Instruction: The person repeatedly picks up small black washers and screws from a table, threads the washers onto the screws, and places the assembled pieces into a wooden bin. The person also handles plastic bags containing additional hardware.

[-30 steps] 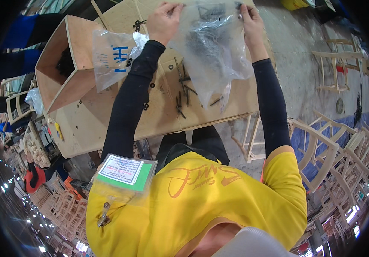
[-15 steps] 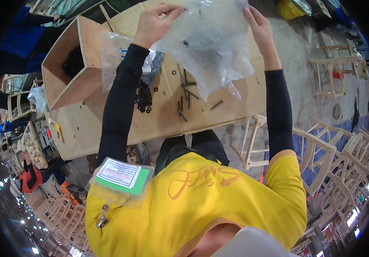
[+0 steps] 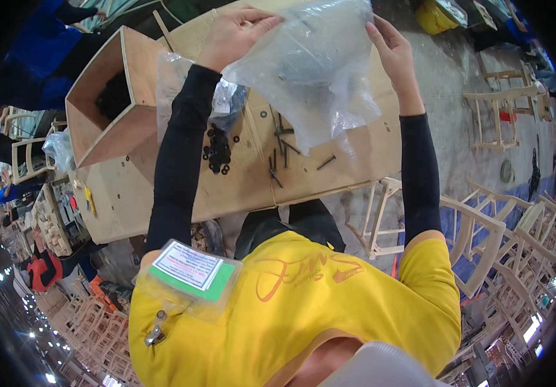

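My left hand (image 3: 233, 37) and right hand (image 3: 395, 57) pinch the transparent plastic bag (image 3: 313, 71) between fingers (image 3: 263, 26); I'd tension it gently, evenly.

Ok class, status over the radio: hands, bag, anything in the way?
Left hand, right hand: pinching clear plastic bag. Bag spread between them over table. Possible clutter: dark bolts, black washers loose on it.

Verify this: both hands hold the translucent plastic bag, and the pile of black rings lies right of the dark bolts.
Wrong side: the head view shows the pile of black rings left of the dark bolts. Both hands do hold the translucent plastic bag.
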{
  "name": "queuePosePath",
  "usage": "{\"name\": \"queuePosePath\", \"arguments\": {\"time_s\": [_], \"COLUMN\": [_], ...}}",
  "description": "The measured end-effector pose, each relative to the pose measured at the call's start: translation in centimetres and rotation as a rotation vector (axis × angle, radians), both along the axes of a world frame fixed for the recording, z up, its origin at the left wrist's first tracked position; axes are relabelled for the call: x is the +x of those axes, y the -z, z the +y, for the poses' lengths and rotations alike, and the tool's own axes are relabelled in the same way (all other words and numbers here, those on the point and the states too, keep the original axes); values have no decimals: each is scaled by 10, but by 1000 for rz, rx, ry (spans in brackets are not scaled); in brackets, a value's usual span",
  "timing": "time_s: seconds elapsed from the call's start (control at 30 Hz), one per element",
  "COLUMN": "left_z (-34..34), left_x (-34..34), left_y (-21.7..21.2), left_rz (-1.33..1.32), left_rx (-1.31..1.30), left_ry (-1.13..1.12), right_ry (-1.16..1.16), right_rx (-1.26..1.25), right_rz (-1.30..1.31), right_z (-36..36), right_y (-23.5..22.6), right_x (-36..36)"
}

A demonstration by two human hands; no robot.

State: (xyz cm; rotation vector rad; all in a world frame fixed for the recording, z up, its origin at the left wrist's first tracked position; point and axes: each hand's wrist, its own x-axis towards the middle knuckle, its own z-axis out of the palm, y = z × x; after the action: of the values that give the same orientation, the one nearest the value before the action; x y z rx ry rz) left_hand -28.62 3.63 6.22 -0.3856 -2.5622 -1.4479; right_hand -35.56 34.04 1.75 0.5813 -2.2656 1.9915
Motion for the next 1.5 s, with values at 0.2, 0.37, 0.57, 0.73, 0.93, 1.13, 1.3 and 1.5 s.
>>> {"name": "queuePosePath", "arguments": {"time_s": [0.2, 0.37, 0.57, 0.73, 0.93, 1.13, 1.3, 1.5], "left_z": [-8, -7, -4, 26, 38, 41, 44, 39], "left_x": [-7, -2, 3, 13, 42, 65, 78, 77], "left_y": [2, -6, -2, -25, -57, -75, -65, -47], "left_rz": [41, -56, 10, -88, -47, -167, -227, -248], "left_rx": [59, 110, 200, 245, 235, 494, 508, 487], "left_ry": [68, -1, -114, -209, -213, -260, -311, -344], "right_ry": [157, 335, -250, 6, 456, 507, 471, 417], "right_rx": [4, 37, 167, -57, 122, 183, 206, 224], "right_rz": [99, 108, 315, -318, 120, 209, 185, 133], "right_z": [-1, 4, -19, -92, -100, -102, -93, -78], "right_y": [1, -5, -4, 78, 99, 70, 61, 54], "right_x": [25, 65, 198, 225, 151, 110, 96, 99]}}
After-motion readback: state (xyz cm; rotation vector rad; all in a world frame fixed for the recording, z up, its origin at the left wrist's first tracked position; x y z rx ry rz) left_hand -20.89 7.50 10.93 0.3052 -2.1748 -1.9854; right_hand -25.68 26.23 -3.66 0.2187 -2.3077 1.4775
